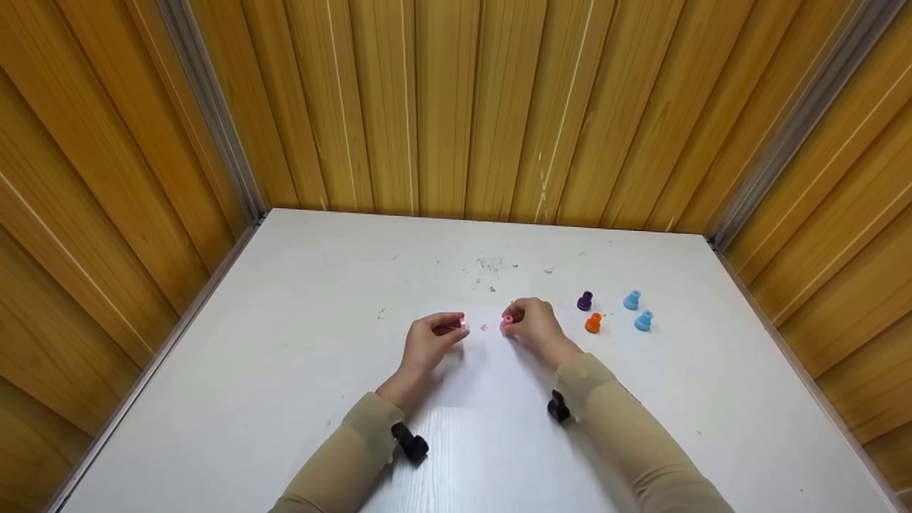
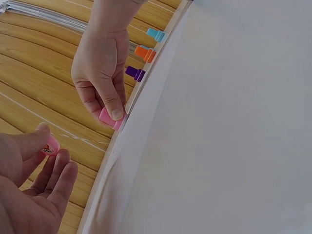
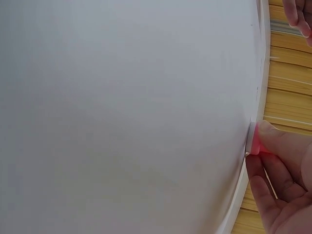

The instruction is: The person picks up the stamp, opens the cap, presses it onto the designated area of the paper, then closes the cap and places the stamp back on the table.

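- Tan sleeves (image 1: 627,427) are seen nearest the head camera, with a black strap-on device (image 1: 410,443) worn at each cuff.
- By the right hand (image 1: 539,329), a pink stamp (image 1: 507,322) is gripped between thumb and fingers, low over a white paper (image 1: 491,388).
- The stamp is held close to upright: its narrow knob is pointed up and its broad base is turned down to the paper, so its long axis is stood roughly vertical. Whether the base is touched to the paper cannot be told.
- By the left hand (image 1: 427,343), a small pink cap (image 2: 50,145) is pinched at the fingertips, raised off the surface. Its printed face is turned toward the left wrist camera; as it is short and round, little of a long axis is shown.
- Between the two hands, nearer the right, a small pink mark (image 1: 484,328) is seen on the paper.
- Judged from this, the stamping step is in hand. For the next move, a flat, square press would be called for if another print is wanted; otherwise the base would need to be lined up with the cap's open side.
- Just beyond the right hand, on its outer side, a purple stamp (image 1: 585,301) and an orange stamp (image 1: 593,323) are stood knob up.
- Farther out, two blue stamps (image 1: 644,321) are stood the same way on the white table (image 1: 328,285), which is backed by a wood-patterned wall (image 1: 491,107).
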Demonstrator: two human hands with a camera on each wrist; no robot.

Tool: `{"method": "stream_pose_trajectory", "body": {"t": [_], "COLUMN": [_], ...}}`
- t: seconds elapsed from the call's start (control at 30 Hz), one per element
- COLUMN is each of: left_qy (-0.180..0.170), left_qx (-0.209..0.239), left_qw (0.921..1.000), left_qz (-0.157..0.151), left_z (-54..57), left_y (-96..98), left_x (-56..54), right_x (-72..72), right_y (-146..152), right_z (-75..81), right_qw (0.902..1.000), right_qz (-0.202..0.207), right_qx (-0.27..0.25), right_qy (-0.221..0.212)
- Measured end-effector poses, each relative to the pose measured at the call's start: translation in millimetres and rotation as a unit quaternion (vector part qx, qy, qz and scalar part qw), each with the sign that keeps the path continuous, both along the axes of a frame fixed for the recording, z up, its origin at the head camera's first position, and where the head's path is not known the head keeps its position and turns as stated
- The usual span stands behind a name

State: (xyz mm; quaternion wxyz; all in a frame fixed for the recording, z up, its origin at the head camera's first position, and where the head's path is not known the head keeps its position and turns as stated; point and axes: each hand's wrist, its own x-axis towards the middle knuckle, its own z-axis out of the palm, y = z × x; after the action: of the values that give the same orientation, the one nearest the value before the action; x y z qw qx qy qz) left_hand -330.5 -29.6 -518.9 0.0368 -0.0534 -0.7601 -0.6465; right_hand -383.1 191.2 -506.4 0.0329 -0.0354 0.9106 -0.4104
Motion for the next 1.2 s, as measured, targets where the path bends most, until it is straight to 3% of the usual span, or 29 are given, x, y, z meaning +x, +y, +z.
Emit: {"method": "stream_pose_trajectory", "body": {"t": [0.53, 0.7, 0.8, 0.93, 1.2], "left_qy": [-0.009, 0.004, 0.016, 0.021, 0.014], "left_qx": [-0.005, -0.015, -0.02, -0.016, 0.022], "left_qw": [0.9999, 0.9998, 0.9996, 0.9996, 0.9997], "left_qz": [0.006, 0.008, 0.01, 0.012, 0.002], "left_z": [0.8, 3.4, 0.8, 1.6, 0.9], "left_y": [0.0, -0.4, 0.3, 0.8, 2.7], "left_x": [1.2, 0.0, 1.5, 1.3, 2.3], "right_x": [0.8, 3.8, 11.9, 21.7, 35.0], "right_y": [2.7, 13.0, 21.0, 27.0, 28.1], "right_z": [0.6, 16.2, 31.0, 46.7, 39.2], "right_qw": [0.9996, 0.9971, 0.9886, 0.9765, 0.9636], "right_qz": [-0.002, -0.02, -0.046, -0.063, -0.061], "right_qx": [-0.008, -0.067, -0.124, -0.185, -0.249], "right_qy": [-0.026, 0.028, 0.072, 0.092, 0.076]}}
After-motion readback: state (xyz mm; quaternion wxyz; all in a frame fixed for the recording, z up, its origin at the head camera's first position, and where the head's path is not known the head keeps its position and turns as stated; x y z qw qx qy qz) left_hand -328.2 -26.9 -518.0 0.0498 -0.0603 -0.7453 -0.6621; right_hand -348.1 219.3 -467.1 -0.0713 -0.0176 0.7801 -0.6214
